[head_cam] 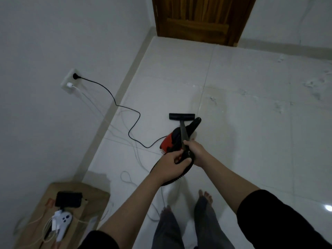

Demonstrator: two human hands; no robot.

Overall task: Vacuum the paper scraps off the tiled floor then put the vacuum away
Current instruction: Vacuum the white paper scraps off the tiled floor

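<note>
The right hand [195, 152] grips the black wand [183, 131] near its upper end, fingers curled round it, while the left hand [169, 165] closes on the ribbed hose [181, 174] just below, the two hands almost touching. The hose loops down beneath the left wrist and its far end is hidden. The wand slants forward and down to the flat nozzle [181, 116], which sits on or just above the floor [251, 141] about midway across it, between the left wall and the open tiles. The red and black vacuum [177, 139] lies on the floor just beyond the hands, its cord [124, 106] snaking left to a plug [75, 75] in the wall socket. Pale speckles that look like paper scraps [312, 85] lie toward the floor's right edge, well apart from the nozzle, though blur makes them hard to confirm. Judging by this, the vacuuming is at most partly done; those scraps remain, and unplugging and storing the vacuum all lie ahead.
</note>
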